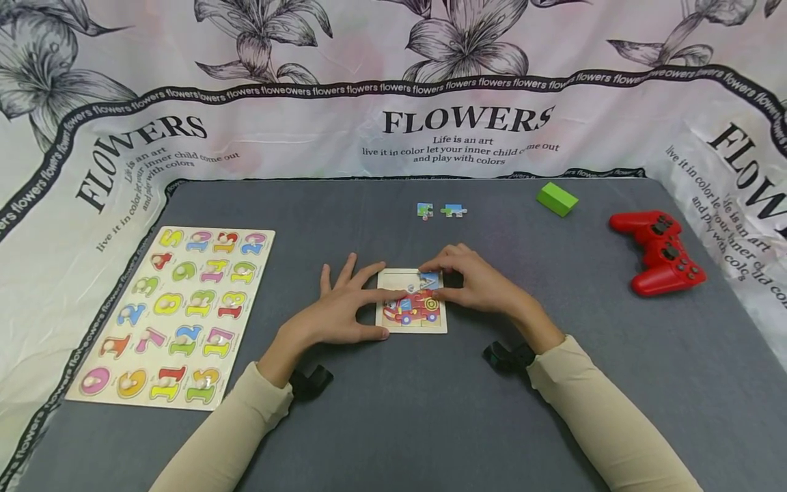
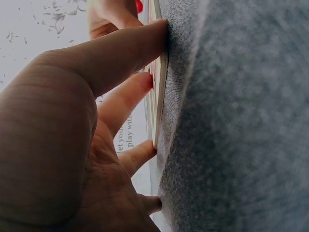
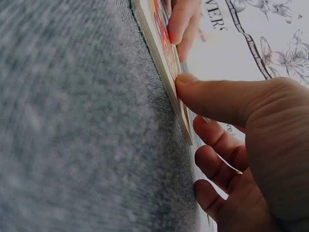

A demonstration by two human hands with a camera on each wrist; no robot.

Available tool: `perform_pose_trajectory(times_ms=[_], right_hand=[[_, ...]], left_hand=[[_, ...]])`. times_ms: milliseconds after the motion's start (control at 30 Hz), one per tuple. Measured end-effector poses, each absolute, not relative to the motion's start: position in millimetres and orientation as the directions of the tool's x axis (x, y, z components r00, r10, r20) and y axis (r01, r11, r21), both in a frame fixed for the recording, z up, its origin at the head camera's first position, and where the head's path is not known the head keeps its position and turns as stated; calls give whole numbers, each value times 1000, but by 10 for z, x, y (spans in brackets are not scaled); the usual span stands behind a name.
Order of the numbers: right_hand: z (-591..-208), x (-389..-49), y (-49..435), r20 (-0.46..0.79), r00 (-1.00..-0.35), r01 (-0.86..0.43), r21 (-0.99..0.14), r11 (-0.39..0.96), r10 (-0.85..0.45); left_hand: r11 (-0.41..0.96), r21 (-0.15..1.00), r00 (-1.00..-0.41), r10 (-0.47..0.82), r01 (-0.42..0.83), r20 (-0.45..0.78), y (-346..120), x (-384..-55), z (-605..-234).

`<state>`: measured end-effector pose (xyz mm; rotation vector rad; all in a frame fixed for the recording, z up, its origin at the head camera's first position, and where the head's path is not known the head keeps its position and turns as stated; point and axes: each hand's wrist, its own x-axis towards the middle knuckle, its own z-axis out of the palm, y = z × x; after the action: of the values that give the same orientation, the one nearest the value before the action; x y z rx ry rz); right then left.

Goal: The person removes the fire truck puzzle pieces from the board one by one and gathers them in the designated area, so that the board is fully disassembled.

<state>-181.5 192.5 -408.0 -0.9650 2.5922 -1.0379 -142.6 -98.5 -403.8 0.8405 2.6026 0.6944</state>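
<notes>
A small wooden jigsaw tray (image 1: 410, 329) with a red vehicle picture lies on the grey tabletop between the hands. My left hand (image 1: 338, 311) spreads over its left side; the thumb touches the lower left corner, the index finger presses on the picture, and another fingertip meets the upper edge. At the tray's upper right, my right hand (image 1: 476, 279) holds a blue puzzle piece (image 1: 429, 280) between thumb and index finger. Bare wood shows at the tray's upper left. In the right wrist view, the right thumb (image 3: 193, 89) lies at the tray's edge and partly hides the piece.
Two loose puzzle pieces, one small (image 1: 425, 210) and one wider (image 1: 453, 210), lie beyond the tray. A green block (image 1: 557, 199) and a red game controller (image 1: 660, 253) are at the right. A number puzzle board (image 1: 138, 342) occupies the left side.
</notes>
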Motion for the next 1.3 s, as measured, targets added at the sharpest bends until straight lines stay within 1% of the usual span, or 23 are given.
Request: perform_pose_trajectory(times_ms=[367,700,1000,1300], right_hand=[[-4088,-1831,1942,92,-788,-504,-664,553,-608],[-4103,-1918,2106,155,-825,-483,-694,534,-544],[-4092,-2102,2413,157,-890,-407,-697,591,-428],[-4113,-2379,2671,113,-944,-303,-671,677,-311]], left_hand=[[710,534,-774,614,459,-152,-982,-1423,-4033],[714,533,-778,609,455,-153,-985,-1424,-4045],[707,534,-778,613,463,-139,-976,-1414,-4020],[710,525,-778,614,470,-133,-1006,-1396,-4052]])
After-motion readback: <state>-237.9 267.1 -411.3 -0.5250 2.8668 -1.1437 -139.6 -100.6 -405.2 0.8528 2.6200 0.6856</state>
